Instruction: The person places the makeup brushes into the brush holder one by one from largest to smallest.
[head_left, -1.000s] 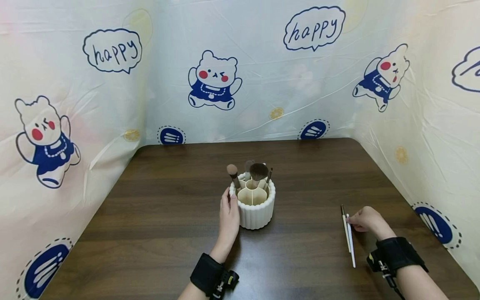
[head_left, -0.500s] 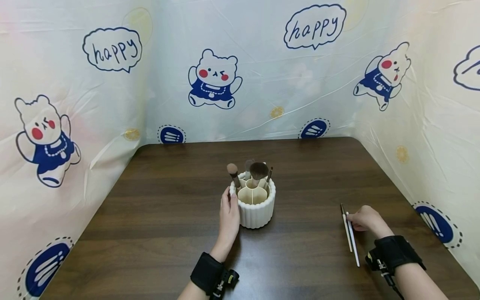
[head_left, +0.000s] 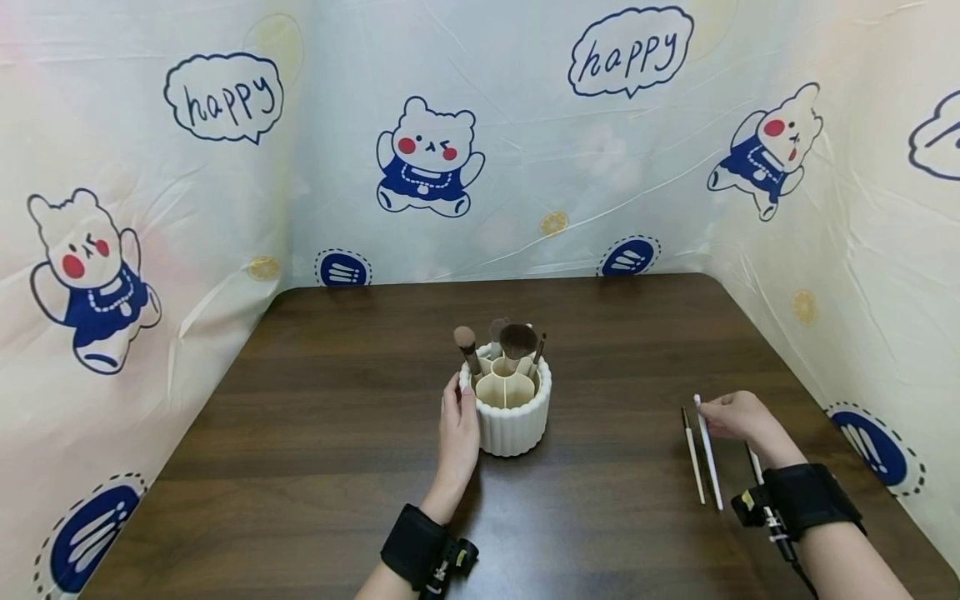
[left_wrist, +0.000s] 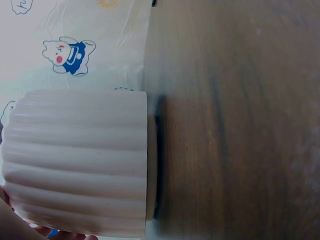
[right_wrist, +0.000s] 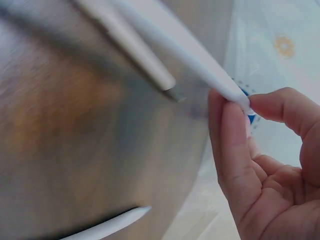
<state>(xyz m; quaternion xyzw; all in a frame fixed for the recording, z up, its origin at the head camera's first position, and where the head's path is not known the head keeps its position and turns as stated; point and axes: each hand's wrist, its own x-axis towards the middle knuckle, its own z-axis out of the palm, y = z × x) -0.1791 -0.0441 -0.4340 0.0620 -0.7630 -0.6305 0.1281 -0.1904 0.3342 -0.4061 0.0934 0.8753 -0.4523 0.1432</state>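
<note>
Head view: a slim white stick (head_left: 709, 457) is seen at the right side of the wooden table (head_left: 345, 417), well apart from the white holder (head_left: 513, 432).
White stick's axis: the far end is pointed toward the table's back edge and angled slightly left; the near end is aimed at the wearer, slightly right. Whether that near end is in contact with the tabletop cannot be told.
Right hand: the stick is pinched close to its far end by the right hand (head_left: 738, 421), the fingertips being parted only by the stick's thickness.
Right wrist view: the pinch, small in the head view, is shown up close, with the stick's end caught between fingertips (right_wrist: 234, 117) from either side.
Dark-tipped brush: just left of the white stick, nearly parallel, a thin dark-tipped brush (head_left: 694, 462) is laid.
Wristband: a further pale stick (head_left: 755, 465) is partly covered by the black wristband (head_left: 813, 500).
White holder: it is stood upright near the table's middle, with several brushes (head_left: 517, 340) held in its compartments.
Left hand: the holder's left side is gripped by the left hand (head_left: 459, 433), the thumb laid toward the front.
Left wrist view: a thin base ring (left_wrist: 152, 167) is revealed beneath the fluted wall, unseen from above.
</note>
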